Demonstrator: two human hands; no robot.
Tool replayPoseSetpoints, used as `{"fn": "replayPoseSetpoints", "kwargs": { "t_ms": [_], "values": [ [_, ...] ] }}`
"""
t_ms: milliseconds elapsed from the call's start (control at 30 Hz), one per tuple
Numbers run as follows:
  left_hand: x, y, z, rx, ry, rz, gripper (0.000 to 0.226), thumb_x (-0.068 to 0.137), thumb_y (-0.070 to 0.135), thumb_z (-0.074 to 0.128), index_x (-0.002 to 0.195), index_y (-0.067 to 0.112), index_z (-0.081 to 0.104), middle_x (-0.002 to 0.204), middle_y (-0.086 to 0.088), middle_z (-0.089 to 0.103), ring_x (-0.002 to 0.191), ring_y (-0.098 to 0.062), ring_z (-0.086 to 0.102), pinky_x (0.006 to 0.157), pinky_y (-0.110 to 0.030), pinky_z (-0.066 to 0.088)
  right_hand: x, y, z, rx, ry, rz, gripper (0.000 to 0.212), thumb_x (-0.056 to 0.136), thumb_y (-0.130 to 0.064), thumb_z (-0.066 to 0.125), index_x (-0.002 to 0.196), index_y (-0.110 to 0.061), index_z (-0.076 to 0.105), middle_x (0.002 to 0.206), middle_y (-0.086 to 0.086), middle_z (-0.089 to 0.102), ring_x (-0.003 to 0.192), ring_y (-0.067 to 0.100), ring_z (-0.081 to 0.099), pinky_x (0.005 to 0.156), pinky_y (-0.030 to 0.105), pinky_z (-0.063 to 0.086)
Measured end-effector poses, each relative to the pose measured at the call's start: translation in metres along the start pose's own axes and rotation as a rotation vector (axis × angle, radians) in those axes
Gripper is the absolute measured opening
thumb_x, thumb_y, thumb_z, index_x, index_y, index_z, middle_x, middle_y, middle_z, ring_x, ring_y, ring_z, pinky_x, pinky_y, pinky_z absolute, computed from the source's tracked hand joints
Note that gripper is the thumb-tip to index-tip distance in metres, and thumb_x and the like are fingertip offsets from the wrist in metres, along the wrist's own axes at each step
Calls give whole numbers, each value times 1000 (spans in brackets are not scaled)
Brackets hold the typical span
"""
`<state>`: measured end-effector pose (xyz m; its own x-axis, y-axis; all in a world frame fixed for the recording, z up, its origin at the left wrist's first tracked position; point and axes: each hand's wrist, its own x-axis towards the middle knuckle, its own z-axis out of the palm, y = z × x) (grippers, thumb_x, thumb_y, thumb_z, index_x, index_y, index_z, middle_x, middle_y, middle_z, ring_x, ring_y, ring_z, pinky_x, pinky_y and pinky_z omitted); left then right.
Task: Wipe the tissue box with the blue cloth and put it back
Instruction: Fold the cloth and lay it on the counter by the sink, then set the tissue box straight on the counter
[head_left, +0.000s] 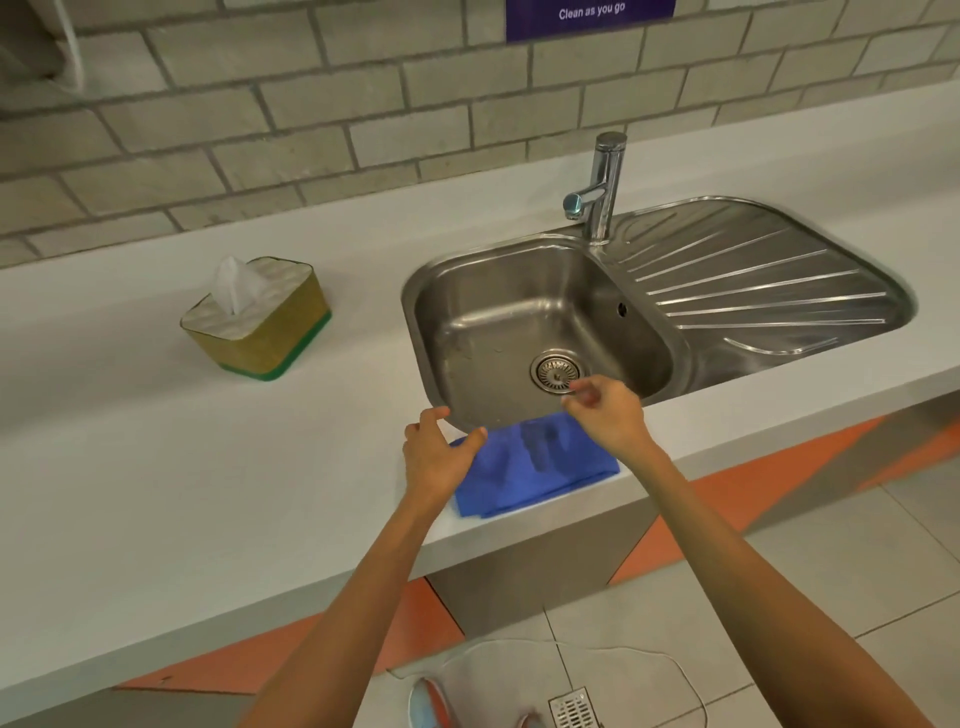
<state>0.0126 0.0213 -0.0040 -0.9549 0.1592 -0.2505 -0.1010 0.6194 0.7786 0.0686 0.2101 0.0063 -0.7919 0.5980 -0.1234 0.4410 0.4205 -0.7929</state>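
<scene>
The tissue box (260, 325) is gold with a green base and a white top, and a tissue sticks up from it. It stands on the white counter, left of the sink. A folded blue cloth (530, 467) lies flat at the counter's front edge, just before the sink. My left hand (436, 452) hovers over the cloth's left end, fingers spread and holding nothing. Over the cloth's far right corner is my right hand (605, 410), its fingers loosely curled and empty.
A steel sink (519, 312) with a drain and a ribbed draining board (753, 280) fills the right of the counter (156, 467). A chrome tap (600, 192) stands behind it. A brick wall backs the counter. Tiled floor with a drain grate lies below.
</scene>
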Motion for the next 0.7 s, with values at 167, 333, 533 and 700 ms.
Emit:
{"fn": "replayPoseSetpoints", "kwargs": {
  "t_ms": [167,333,533,700],
  "values": [
    [18,13,-32,-447,-90,-190,48,88,30,60,130,12,45,136,-12,50,115,-27,54,91,-34,48,11,-40,23,118,-62,-28,32,84,-24,63,111,-6,65,93,9,65,89,19,58,83,23,42],
    [36,16,-76,-636,-144,-235,41,95,29,48,132,10,46,135,-15,54,111,-28,58,92,-37,48,29,-87,54,147,-180,-70,34,85,-25,62,111,-3,64,87,7,61,87,20,57,92,37,46],
    [68,8,-143,-833,-117,-235,44,97,29,41,137,9,41,122,-15,58,101,-28,59,88,-36,47,49,-151,104,254,-267,-137,31,87,-20,59,106,4,65,63,-1,57,52,6,55,61,20,49],
    [98,-10,-197,-908,-18,-249,46,97,29,41,136,6,39,114,-17,55,74,-20,59,72,-32,50,65,-198,145,330,-330,-139,38,89,-25,56,114,3,60,89,10,59,66,14,57,63,18,48]
  ]
}}
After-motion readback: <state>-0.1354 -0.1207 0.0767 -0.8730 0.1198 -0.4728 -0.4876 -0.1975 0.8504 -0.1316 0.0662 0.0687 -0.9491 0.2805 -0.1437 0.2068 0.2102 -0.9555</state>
